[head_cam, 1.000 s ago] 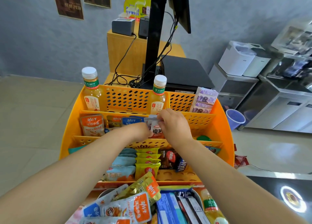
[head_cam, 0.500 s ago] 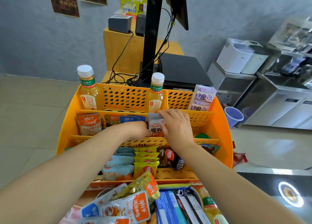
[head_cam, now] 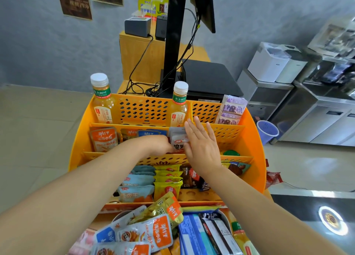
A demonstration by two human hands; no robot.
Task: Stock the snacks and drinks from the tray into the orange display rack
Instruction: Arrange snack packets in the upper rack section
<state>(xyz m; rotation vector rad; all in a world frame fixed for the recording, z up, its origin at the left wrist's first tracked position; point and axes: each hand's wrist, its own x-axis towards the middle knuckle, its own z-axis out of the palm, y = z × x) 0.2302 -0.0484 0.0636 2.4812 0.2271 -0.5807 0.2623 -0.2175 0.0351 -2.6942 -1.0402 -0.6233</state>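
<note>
The orange display rack [head_cam: 255,139] stands in front of me with three tiers. In its middle tier sit white snack packets [head_cam: 177,144] with red print. My left hand [head_cam: 156,145] grips their left side with curled fingers. My right hand [head_cam: 201,145] lies flat against their right side, fingers straight. Two tea bottles [head_cam: 102,103] [head_cam: 179,105] and purple packets [head_cam: 231,108] fill the top tier. At the bottom edge the tray [head_cam: 117,216] holds orange-and-white fish snack packets [head_cam: 148,233], blue boxes [head_cam: 192,233] and a tea bottle [head_cam: 242,237].
Behind the rack a black monitor stand [head_cam: 172,43] with cables rises from a wooden counter, beside a black register [head_cam: 209,78]. A blue bin [head_cam: 267,130] and steel cabinets stand at the right. A red packet [head_cam: 272,178] lies by the rack's right side.
My right hand has let go of the white packets and flattened its fingers against their right side. The packets have settled lower into the middle tier. My left hand stays on them.
</note>
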